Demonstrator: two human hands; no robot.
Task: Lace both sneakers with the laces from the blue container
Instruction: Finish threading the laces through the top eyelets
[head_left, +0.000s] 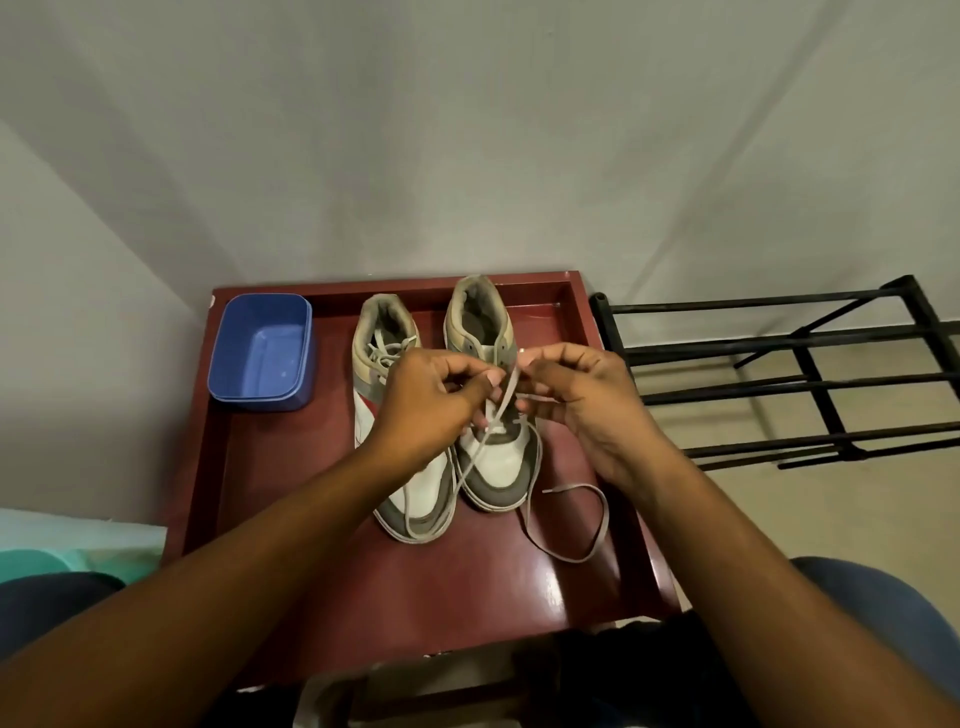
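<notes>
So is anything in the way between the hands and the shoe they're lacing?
Nothing visible. The left hand and right hand pinch the lace directly over the right sneaker; the blue container sits apart.

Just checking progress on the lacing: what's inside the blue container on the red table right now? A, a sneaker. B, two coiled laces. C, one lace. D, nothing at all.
D: the blue container shows only its bare floor; a grey lace is pinched between the left hand and right hand over the right-side sneaker.
</notes>
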